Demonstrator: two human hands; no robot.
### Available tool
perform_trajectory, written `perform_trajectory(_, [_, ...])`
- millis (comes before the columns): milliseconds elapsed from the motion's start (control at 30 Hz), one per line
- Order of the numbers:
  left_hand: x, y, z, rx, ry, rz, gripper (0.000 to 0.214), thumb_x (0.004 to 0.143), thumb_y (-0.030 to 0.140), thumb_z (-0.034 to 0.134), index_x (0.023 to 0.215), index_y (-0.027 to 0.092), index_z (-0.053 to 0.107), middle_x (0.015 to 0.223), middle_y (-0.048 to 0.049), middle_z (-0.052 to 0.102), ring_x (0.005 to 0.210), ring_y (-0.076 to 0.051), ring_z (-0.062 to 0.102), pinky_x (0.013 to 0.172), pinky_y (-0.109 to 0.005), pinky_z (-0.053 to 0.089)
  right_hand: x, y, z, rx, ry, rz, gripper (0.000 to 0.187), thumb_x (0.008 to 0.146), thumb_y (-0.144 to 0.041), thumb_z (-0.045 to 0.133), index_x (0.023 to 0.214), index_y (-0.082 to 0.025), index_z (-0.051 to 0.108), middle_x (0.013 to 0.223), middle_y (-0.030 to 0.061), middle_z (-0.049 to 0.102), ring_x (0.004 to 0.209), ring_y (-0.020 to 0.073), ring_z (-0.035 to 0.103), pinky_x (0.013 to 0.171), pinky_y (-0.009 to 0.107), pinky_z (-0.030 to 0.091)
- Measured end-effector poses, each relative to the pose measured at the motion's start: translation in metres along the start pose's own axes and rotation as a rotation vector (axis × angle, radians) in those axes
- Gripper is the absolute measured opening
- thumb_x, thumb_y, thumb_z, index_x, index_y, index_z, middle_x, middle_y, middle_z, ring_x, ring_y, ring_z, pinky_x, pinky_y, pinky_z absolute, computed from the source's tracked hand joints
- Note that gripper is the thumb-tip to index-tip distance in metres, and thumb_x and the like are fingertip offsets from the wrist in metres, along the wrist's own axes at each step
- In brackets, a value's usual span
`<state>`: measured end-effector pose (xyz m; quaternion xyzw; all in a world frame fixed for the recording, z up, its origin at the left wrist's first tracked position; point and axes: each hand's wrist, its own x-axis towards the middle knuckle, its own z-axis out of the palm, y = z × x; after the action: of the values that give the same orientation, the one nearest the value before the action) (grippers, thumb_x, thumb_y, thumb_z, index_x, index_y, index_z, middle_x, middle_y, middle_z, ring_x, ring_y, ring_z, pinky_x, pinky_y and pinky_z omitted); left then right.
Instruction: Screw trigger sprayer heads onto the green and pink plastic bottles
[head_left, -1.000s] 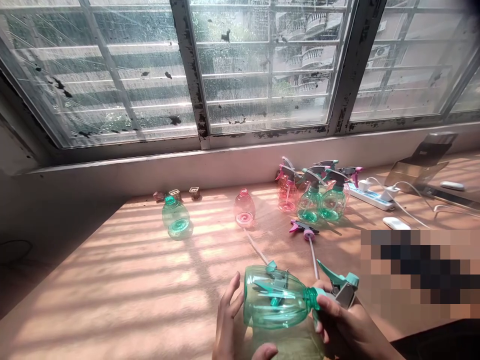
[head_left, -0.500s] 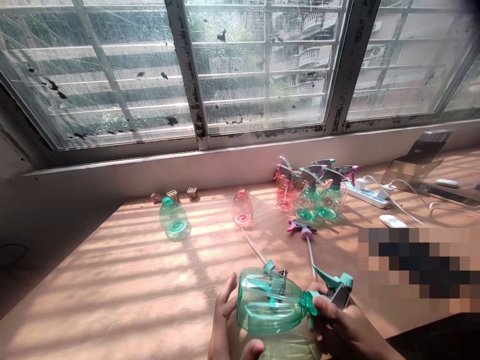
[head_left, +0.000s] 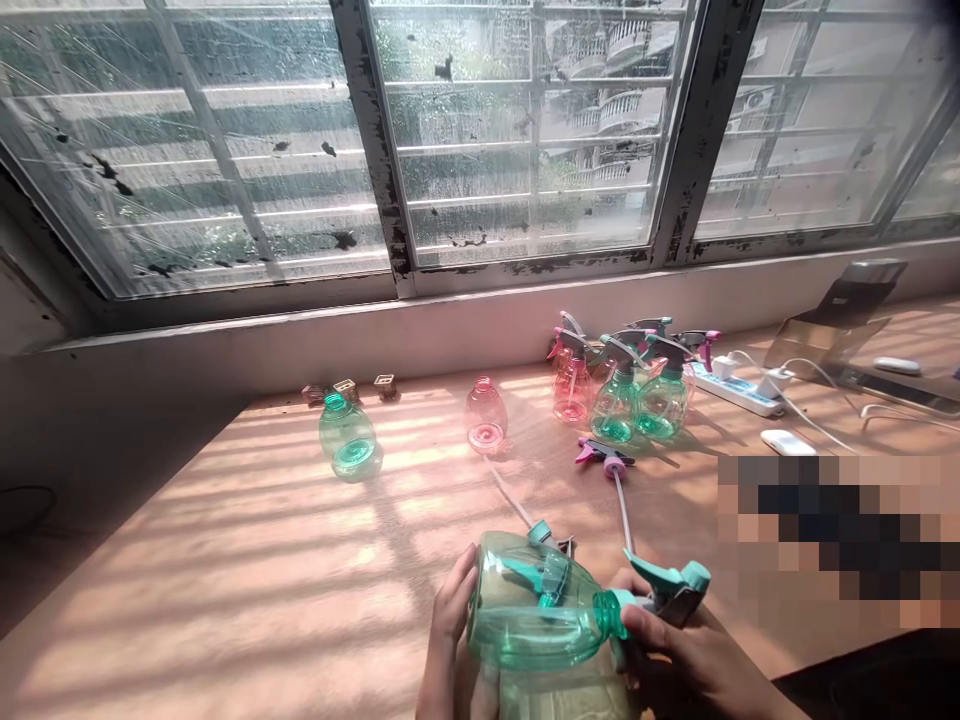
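A clear green spray bottle (head_left: 536, 640) is tilted on its side in front of me, its neck pointing right. My left hand (head_left: 452, 620) is closed around the base end. At the neck, my right hand (head_left: 675, 645) grips the green-and-grey trigger sprayer (head_left: 675, 585), which meets the bottle's mouth; whether the thread is fully engaged I cannot tell. Behind the bottle lies a loose green sprayer (head_left: 540, 532), partly seen through the plastic, with its tube pointing away. A loose pink sprayer (head_left: 613, 465) rests further back, its tube running toward my right hand.
On the wooden table (head_left: 225, 560) stand a headless green bottle (head_left: 346, 440) and a headless pink bottle (head_left: 486, 415). Several spray bottles with heads (head_left: 619, 395) cluster near the wall. A power strip (head_left: 739, 390) with cables and a white case (head_left: 787, 442) lie right. A blurred patch hides the right side.
My left fingers have closed in against the bottle's base from a more open pose. The bottle has rolled slightly and its sprayer has shifted a little right and down.
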<state>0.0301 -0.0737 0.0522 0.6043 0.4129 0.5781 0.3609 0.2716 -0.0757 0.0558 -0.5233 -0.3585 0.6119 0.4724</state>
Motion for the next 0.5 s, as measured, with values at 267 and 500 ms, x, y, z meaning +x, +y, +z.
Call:
perform_trajectory(267, [0.002, -0.003, -0.005, 0.130, 0.019, 0.142, 0.044, 0.105, 0.049, 0.055, 0.146, 0.035, 0.058, 0.171, -0.0064, 0.038, 0.158, -0.036, 0.035, 0.124, -0.051, 0.040, 0.007, -0.001, 0.003, 0.113, -0.044, -0.033, 0.051, 0.073, -0.067, 0.087, 0.083, -0.021, 0.066, 0.057, -0.0034, 0.063, 0.049, 0.0152, 0.058, 0.050, 0.028, 0.043])
perform_trajectory(500, [0.000, -0.006, -0.004, 0.165, -0.005, 0.108, 0.050, 0.099, 0.056, 0.064, 0.143, 0.034, 0.057, 0.160, -0.0087, 0.054, 0.156, -0.035, 0.038, 0.128, -0.055, 0.032, 0.013, -0.005, 0.005, 0.201, -0.065, -0.044, 0.059, 0.079, -0.075, 0.076, 0.070, -0.019, 0.061, 0.054, 0.0024, 0.068, 0.048, 0.0162, 0.063, 0.049, 0.025, 0.041])
